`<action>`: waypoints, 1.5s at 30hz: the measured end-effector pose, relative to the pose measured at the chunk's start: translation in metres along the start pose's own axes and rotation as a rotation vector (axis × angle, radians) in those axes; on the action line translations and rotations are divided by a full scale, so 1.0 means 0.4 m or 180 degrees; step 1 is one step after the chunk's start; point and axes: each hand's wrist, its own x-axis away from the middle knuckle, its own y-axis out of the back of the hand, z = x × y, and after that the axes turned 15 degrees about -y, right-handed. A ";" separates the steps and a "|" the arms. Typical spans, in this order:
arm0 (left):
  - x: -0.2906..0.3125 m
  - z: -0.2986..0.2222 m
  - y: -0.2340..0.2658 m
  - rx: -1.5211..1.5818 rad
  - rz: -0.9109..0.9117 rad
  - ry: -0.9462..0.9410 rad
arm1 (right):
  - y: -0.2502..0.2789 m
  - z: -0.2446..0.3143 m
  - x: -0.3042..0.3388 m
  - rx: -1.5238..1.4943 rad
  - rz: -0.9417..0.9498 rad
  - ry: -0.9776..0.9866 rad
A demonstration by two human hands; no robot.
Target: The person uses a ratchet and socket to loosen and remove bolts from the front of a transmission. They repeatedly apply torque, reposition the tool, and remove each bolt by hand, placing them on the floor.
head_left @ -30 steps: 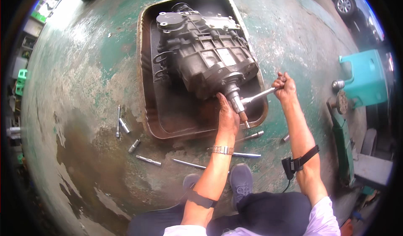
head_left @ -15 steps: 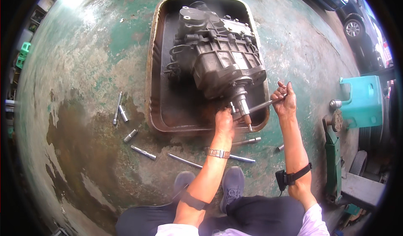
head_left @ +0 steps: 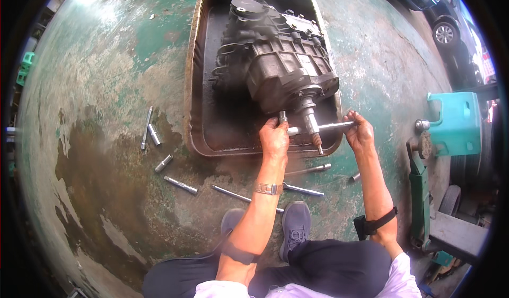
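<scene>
A grey metal gearbox (head_left: 281, 64) lies in a dark rimmed tray (head_left: 192, 91) on the floor, its splined shaft (head_left: 310, 119) pointing toward me. My left hand (head_left: 274, 140) is closed around the head of a socket wrench, just left of the shaft. A shiny socket (head_left: 283, 116) rises past these fingers to the gearbox's lower edge; whether it sits on a bolt is hidden. The wrench's chrome handle (head_left: 333, 126) runs to the right, across the shaft. At its far end, my right hand (head_left: 360, 133) grips it with curled fingers.
Loose sockets (head_left: 154, 134) and extension bars (head_left: 181, 185) lie left of and before the tray; another bar (head_left: 303, 190) is near my shoes (head_left: 296, 226). To the right are a turquoise stool (head_left: 457, 123) and a green metal stand (head_left: 419, 202). Cars (head_left: 445, 33) stand far right.
My left hand has shifted slightly up and left, and the socket now shows upright above it. The handle has swung from a slant to nearly level. My right hand's raised fingers have closed in.
</scene>
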 end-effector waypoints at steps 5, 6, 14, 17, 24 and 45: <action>0.005 -0.015 -0.013 -0.0092 -0.0103 -0.0170 | -0.001 0.000 0.013 0.0376 -0.0345 0.0108; 0.005 -0.016 -0.015 -0.0133 -0.0137 -0.0221 | -0.003 -0.001 0.016 0.0539 -0.0360 0.0148; 0.003 -0.013 -0.024 -0.0131 -0.0246 -0.0148 | -0.021 -0.006 0.030 0.1472 -0.0807 0.0151; 0.001 -0.013 -0.029 -0.0161 -0.0299 -0.0177 | -0.023 -0.001 0.033 0.2007 -0.1032 0.0257; -0.003 -0.014 -0.045 0.0053 -0.0467 0.0164 | -0.014 0.006 0.020 0.2165 -0.0935 0.0260; -0.015 0.010 -0.045 -0.0432 -0.0381 -0.0540 | -0.002 -0.002 0.016 0.1941 -0.0685 0.0379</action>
